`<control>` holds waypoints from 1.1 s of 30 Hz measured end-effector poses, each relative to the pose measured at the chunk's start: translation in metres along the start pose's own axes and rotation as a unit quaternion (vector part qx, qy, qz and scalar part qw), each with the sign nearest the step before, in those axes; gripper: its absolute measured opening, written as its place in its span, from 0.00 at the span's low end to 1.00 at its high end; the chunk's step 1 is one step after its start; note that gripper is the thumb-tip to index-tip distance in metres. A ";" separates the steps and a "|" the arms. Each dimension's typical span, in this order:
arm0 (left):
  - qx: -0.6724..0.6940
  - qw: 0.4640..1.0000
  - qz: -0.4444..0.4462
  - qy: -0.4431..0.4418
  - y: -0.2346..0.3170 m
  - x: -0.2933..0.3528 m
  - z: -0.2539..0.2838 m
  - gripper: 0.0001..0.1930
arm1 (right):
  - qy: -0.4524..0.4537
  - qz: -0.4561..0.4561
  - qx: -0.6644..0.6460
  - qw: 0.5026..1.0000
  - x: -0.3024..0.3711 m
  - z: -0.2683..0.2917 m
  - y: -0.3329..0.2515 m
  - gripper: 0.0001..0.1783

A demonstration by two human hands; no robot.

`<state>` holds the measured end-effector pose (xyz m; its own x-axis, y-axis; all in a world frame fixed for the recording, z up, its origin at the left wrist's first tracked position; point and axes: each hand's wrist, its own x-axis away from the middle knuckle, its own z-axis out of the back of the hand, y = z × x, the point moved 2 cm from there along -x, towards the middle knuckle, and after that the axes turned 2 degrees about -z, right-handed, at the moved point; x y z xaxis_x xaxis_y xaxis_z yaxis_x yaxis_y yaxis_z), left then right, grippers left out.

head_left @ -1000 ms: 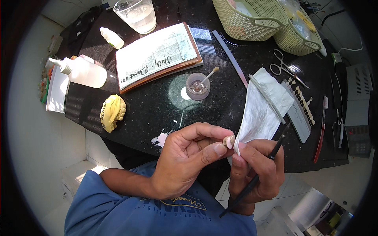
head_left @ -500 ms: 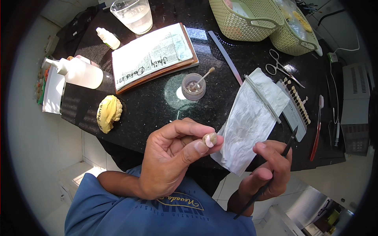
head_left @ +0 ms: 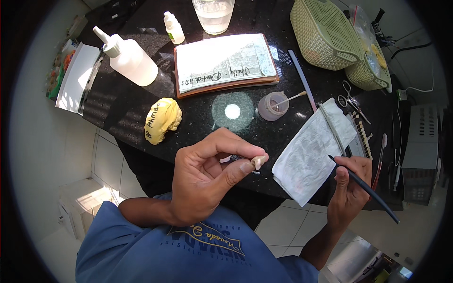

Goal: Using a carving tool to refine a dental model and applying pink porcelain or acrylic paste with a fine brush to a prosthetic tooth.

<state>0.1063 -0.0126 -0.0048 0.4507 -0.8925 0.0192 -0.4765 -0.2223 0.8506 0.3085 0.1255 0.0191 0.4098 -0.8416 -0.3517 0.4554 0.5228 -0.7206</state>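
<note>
Between thumb and index finger, my left hand pinches a small tooth-shaped piece, like a dental crown, beige with a pinkish-white patch. My right hand grips a slim dark brush like a pen. Its fine tip points left, over the edge of a folded white tissue; whether it touches cannot be told. A metal instrument lies along the tissue's right side. Beyond my hands stands a small clear jar with a cotton swab leaning in it.
A yellow dental cast sits at the table's left, near a white squeeze bottle, small dropper bottle and book. A glass of liquid is behind. Right: green baskets, scissor-like forceps, tooth shade guide, toothbrush.
My right hand has moved right and turned, swinging the brush tip from upper right to upper left, over the tissue. The crown is turned in my left fingers. The whole view has shifted.
</note>
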 end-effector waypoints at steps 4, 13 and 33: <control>-0.218 0.961 -0.167 -0.015 0.009 0.001 0.007 0.09 | -0.055 -0.023 0.049 0.997 -0.009 0.007 -0.015 0.08; -0.315 0.905 -0.285 -0.013 0.018 -0.002 0.013 0.11 | 0.001 0.010 -0.029 1.000 -0.007 0.005 -0.012 0.09; 0.060 0.988 0.122 0.069 0.018 0.057 0.067 0.06 | -0.140 0.092 -0.170 0.971 0.024 -0.073 -0.058 0.10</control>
<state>0.0728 -0.0942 -0.0236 0.4055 -0.8656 0.2939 -0.6659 -0.0595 0.7436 0.2343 0.0655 0.0086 0.6798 -0.6433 -0.3523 0.0852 0.5463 -0.8332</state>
